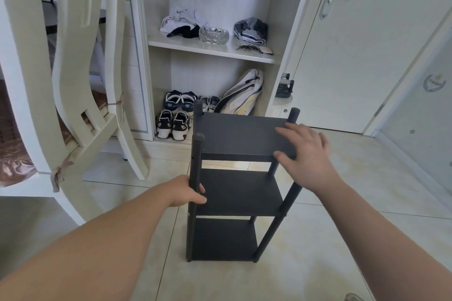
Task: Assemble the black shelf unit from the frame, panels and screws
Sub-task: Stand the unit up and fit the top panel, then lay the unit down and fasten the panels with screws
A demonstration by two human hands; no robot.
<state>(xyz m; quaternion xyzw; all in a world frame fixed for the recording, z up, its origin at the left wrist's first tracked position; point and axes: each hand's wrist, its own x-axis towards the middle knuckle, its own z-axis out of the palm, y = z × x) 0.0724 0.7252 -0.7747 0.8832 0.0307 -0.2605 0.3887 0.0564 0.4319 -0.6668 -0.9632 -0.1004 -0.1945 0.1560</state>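
The black shelf unit [234,193] stands upright on the tiled floor in the middle of the head view, with three flat panels between round black posts. My left hand [188,192] is wrapped around the front left post [195,178] at the height of the middle panel. My right hand [305,151] lies with fingers spread on the right end of the top panel [239,133], thumb at its front edge, covering the front right post's top. No loose screws or panels show.
An open white wardrobe [212,46] behind the unit holds clothes, a glass bowl [214,34] and several shoes [173,124]. A cream chair [80,80] stands at the left. A white door [354,56] is at the right. Pale floor tiles surround the unit.
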